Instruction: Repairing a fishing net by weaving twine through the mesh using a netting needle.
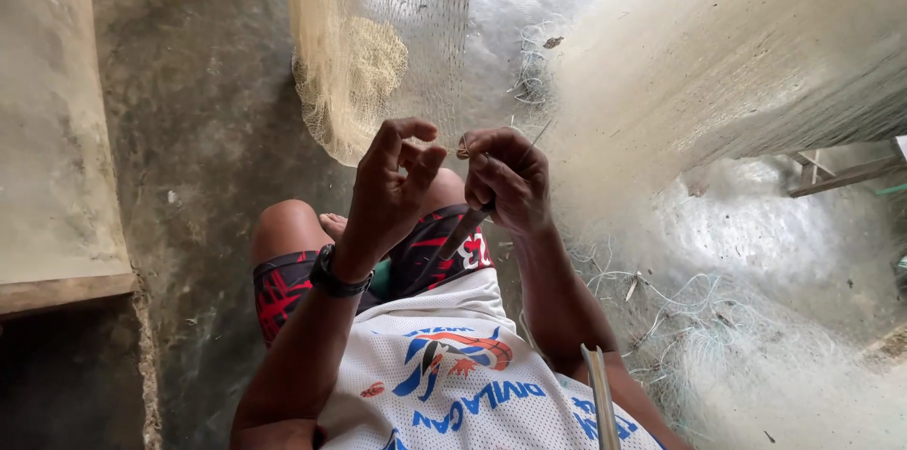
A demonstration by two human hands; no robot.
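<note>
At frame centre, the left hand (pixel 392 181) pinches fine pale translucent fishing net (pixel 718 63) between its fingers (pixel 420 159); the right hand (pixel 510 176) grips a slim dark netting needle (pixel 463 231), fingers curled tight.

A fine, pale fishing net (pixel 718 63) hangs in front of the seated person, bunched in yellowish folds at left. A slim dark netting needle (pixel 463 233) slants down below the net's edge.
</note>
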